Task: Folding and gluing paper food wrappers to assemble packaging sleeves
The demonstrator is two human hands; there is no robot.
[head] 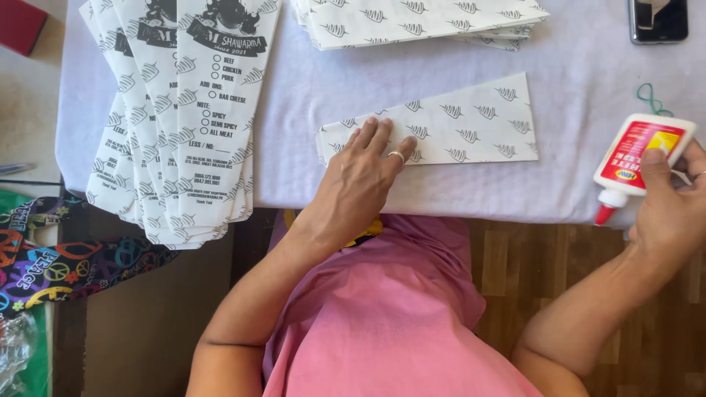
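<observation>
My left hand (368, 165) lies flat, fingers spread, on the narrow end of a folded white paper sleeve (460, 125) with a grey leaf pattern, pressing it onto the pale cloth-covered table (294, 110). A ring is on one finger. My right hand (673, 202) grips a white glue bottle (638, 158) with a red label and red tip, held tilted with the tip pointing down-left, off the table's near right edge and apart from the sleeve.
A fanned stack of printed paper sleeves (180, 110) overhangs the table's left front edge. Another pile of leaf-patterned sleeves (419, 20) sits at the back. A dark phone (658, 18) and a green rubber band (651, 99) lie at the right. Patterned fabric (51, 257) hangs at the left.
</observation>
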